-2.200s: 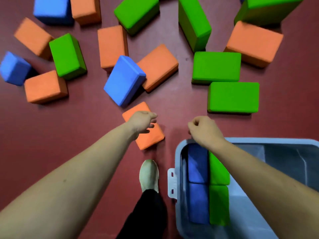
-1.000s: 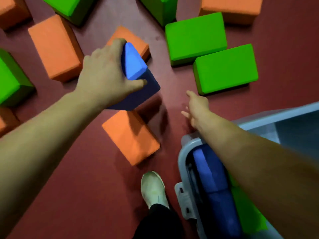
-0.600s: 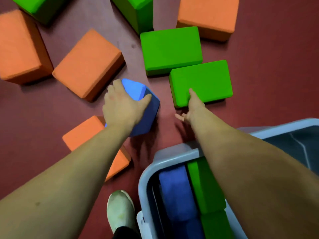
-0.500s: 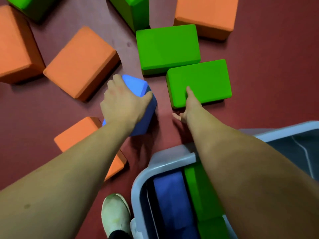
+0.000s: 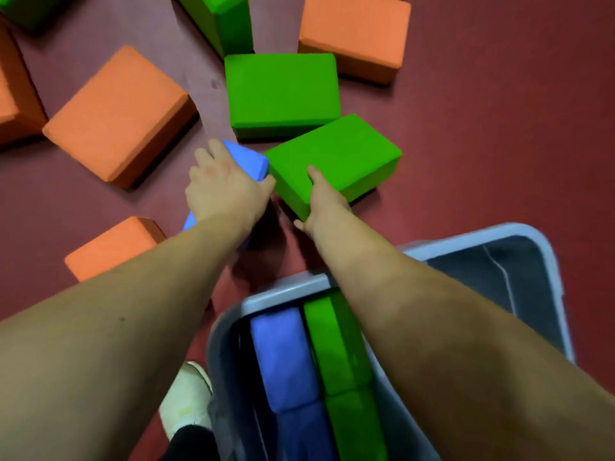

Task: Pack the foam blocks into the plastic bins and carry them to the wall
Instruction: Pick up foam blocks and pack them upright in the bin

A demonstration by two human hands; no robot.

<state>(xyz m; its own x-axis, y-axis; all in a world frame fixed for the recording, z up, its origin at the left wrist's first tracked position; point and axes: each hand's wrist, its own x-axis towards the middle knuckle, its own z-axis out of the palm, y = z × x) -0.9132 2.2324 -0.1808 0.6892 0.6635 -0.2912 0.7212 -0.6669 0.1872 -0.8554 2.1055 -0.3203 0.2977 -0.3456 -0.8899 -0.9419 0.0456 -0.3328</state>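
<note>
My left hand point(image 5: 223, 189) grips a blue foam block point(image 5: 251, 160), held off the red floor at the middle of the head view. Right beside it, my right hand point(image 5: 324, 201) holds the near corner of a green foam block point(image 5: 339, 158), thumb on top, and the block is tilted up off the floor. A grey plastic bin point(image 5: 519, 231) stands at the lower right. Inside it, blue blocks point(image 5: 283, 354) and green blocks point(image 5: 336, 347) stand on edge along its left side. My right forearm crosses over the bin.
Loose blocks lie on the red floor: a second green one point(image 5: 283, 93) just behind, an upright green one point(image 5: 223, 18), orange ones at left point(image 5: 116, 114), near left point(image 5: 109, 247) and far right point(image 5: 354, 34). My shoe point(image 5: 186, 397) stands left of the bin.
My left hand picked up the blue block and brought it toward the bin. My right hand reached the green block, took its near corner and tilted it up.
</note>
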